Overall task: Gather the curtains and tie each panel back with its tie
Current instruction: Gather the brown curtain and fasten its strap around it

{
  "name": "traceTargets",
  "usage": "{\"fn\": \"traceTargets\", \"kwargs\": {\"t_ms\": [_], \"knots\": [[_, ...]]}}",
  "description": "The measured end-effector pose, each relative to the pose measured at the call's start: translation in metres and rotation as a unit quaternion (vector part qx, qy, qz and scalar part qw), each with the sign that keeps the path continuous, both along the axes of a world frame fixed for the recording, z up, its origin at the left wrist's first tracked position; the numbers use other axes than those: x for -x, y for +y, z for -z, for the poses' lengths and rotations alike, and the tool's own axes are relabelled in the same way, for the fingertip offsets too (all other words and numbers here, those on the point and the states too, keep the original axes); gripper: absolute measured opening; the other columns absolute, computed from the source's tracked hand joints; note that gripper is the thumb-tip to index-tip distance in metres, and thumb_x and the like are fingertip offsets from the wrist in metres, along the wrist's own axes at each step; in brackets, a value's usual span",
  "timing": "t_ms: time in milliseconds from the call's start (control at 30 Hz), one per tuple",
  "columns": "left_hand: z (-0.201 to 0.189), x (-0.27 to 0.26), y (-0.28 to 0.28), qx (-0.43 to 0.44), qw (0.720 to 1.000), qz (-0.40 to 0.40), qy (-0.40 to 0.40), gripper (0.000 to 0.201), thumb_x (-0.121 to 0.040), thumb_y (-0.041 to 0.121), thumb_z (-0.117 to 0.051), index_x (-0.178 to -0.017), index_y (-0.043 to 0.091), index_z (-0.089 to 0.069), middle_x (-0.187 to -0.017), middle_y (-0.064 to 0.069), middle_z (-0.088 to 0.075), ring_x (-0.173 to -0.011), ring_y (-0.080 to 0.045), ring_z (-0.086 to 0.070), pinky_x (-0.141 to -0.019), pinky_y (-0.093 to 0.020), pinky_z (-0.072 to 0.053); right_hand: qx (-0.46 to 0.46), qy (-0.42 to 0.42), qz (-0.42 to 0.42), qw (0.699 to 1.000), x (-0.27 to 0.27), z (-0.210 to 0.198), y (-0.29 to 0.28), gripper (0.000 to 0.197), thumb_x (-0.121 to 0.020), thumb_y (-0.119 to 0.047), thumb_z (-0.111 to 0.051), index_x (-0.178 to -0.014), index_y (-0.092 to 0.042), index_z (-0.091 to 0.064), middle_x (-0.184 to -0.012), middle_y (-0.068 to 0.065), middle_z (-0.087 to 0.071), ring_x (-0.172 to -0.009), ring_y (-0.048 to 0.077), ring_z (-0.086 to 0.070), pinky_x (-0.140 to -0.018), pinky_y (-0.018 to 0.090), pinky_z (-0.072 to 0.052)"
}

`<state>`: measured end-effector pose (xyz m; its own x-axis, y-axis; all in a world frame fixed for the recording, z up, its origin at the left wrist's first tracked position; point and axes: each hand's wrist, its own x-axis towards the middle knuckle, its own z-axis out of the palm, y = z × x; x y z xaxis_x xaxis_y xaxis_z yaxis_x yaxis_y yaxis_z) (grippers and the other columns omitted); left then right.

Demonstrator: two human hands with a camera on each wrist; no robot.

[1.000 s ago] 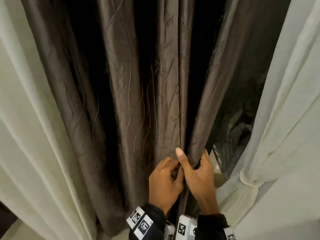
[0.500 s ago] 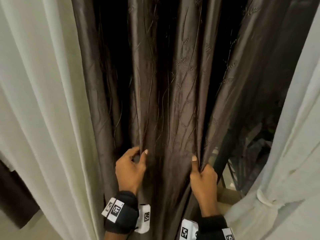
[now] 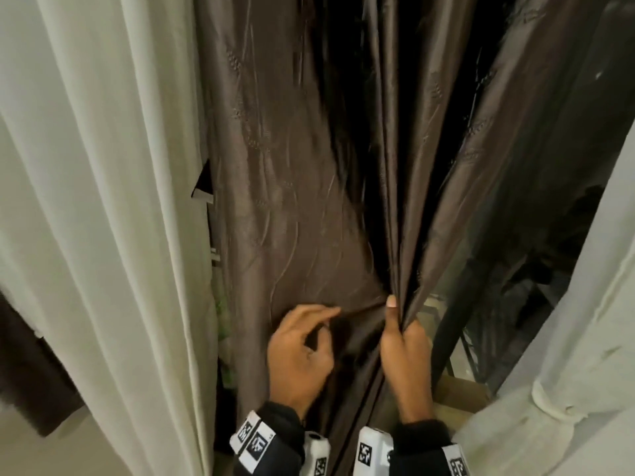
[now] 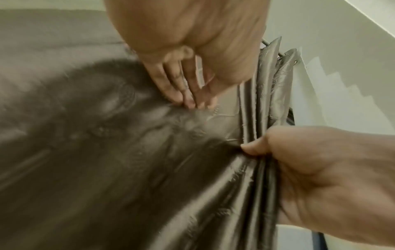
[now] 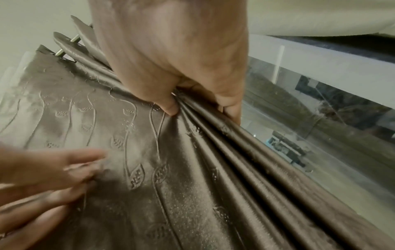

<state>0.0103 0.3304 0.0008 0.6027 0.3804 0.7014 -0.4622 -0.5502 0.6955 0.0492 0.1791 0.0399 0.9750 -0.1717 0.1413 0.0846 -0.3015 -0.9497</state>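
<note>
A brown embossed curtain (image 3: 302, 214) hangs in the middle of the head view. My right hand (image 3: 402, 321) grips a bunch of its gathered pleats (image 5: 224, 135), thumb on the near side and fingers behind. Just left of it, my left hand (image 3: 323, 317) pinches a fold of the flat cloth (image 4: 192, 103) at its fingertips, and a taut crease runs from there to the right thumb. A white curtain (image 3: 584, 338) at the right is cinched by a white tie (image 3: 556, 403). No tie for the brown panel shows.
A loose white curtain (image 3: 103, 201) hangs at the left, with a dark flap (image 3: 202, 183) at its edge. Window glass (image 3: 515, 286) and a black post (image 3: 450, 324) lie behind to the right. The curtain rod (image 5: 64, 49) shows above.
My left hand had reached left for a new fold and has now carried it right, close to the right hand. The right hand keeps its hold on the pleats. The view has shifted left.
</note>
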Motion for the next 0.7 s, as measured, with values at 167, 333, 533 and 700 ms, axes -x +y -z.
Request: {"fn": "traceTargets", "kwargs": {"t_ms": [167, 333, 533, 700], "knots": [[-0.008, 0.009, 0.041, 0.098, 0.955, -0.257, -0.108, 0.049, -0.086, 0.017, -0.088, -0.128, 0.005, -0.067, -0.123, -0.017, -0.059, -0.109, -0.025, -0.062, -0.092, -0.029, -0.055, -0.034, -0.013, 0.009, 0.999, -0.002, -0.006, -0.006, 0.046, -0.109, -0.052, -0.041, -0.079, -0.022, -0.06, -0.08, 0.006, -0.066, -0.075, 0.017, -0.062, -0.066, 0.028, -0.044], [0.002, -0.002, 0.042, 0.23, 0.966, -0.114, -0.037, 0.03, -0.092, 0.006, -0.081, -0.109, 0.031, -0.076, -0.095, -0.003, -0.078, -0.085, -0.014, -0.075, -0.082, -0.027, -0.063, -0.035, 0.02, 0.0, 0.999, 0.003, -0.005, 0.011, 0.051, -0.107, -0.054, -0.042, -0.089, -0.013, -0.065, -0.083, 0.014, -0.067, -0.069, 0.017, -0.059, -0.062, 0.028, -0.044], [0.001, -0.005, 0.005, 0.043, 0.999, -0.013, -0.023, 0.013, -0.092, 0.021, -0.076, -0.103, 0.028, -0.078, -0.093, 0.017, -0.072, -0.091, -0.009, -0.069, -0.085, -0.026, -0.055, -0.021, 0.01, -0.071, 0.997, 0.017, -0.009, 0.037, 0.05, -0.094, -0.07, -0.051, -0.086, -0.024, -0.069, -0.081, -0.016, -0.067, -0.074, -0.008, -0.062, -0.068, 0.008, -0.044], [-0.01, -0.003, 0.001, 0.037, 0.988, 0.148, 0.037, 0.014, -0.085, 0.019, -0.077, -0.095, 0.028, -0.076, -0.098, 0.015, -0.071, -0.105, -0.013, -0.066, -0.093, -0.039, -0.056, -0.021, -0.05, -0.078, 0.995, 0.01, -0.004, 0.047, 0.062, -0.082, -0.079, -0.068, -0.116, -0.027, -0.071, -0.108, -0.01, -0.078, -0.104, 0.005, -0.073, -0.093, 0.027, -0.058]]}}
